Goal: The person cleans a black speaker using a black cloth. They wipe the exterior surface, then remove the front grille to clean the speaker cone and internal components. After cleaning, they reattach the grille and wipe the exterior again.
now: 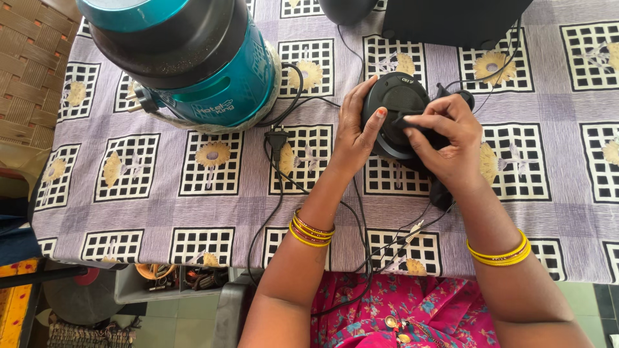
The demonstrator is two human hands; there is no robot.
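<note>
My left hand (353,132) grips the left side of a round black device (396,106) that rests on the table, thumb laid across its top. My right hand (448,145) holds the same device from the right, fingers pinched on a black strap or cable at its edge. Thin black wires (361,219) run from the device toward my lap. Both wrists wear yellow bangles.
A teal and black appliance (193,58) stands at the back left, its black plug and cord (276,138) lying on the lilac flower-patterned tablecloth (161,200). A black box (451,19) sits at the back edge. A woven chair (29,71) is at left. Clutter lies under the table.
</note>
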